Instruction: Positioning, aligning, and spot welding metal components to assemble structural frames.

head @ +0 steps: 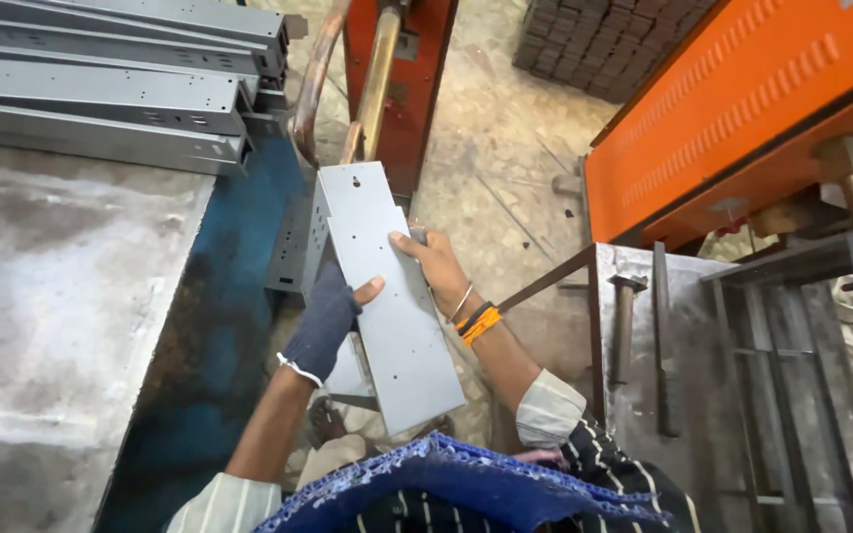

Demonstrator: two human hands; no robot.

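Grey sheet-metal channel (387, 296) — a long folded panel with small punched holes, held tilted between both hands above the floor, its far end pointing away from the person toward two copper-coloured machine arms (348, 79). The left hand (328, 321), covered by a dark fingerless glove with the thumb tip bare, is closed on the channel's left folded flange, thumb pressed on the flat face. The right hand (431, 271), bare, grips the channel's right edge from the opposite side, fingers curled behind it and thumb on top; orange and silver bangles (474, 318) sit at its wrist. Left of the left hand lies a worn grey tabletop (61, 296) with a blue-painted side, and beyond it, well apart, a stack of similar grey channels (111, 89). Ahead of both hands stands an orange machine column (417, 69). Right of the right hand, near but not touching, is a metal rack (693, 375) carrying flat bars — behind it, an orange louvred machine housing (742, 99). A blue woven cloth (466, 484) lies below the hands, over the person's striped shirt.
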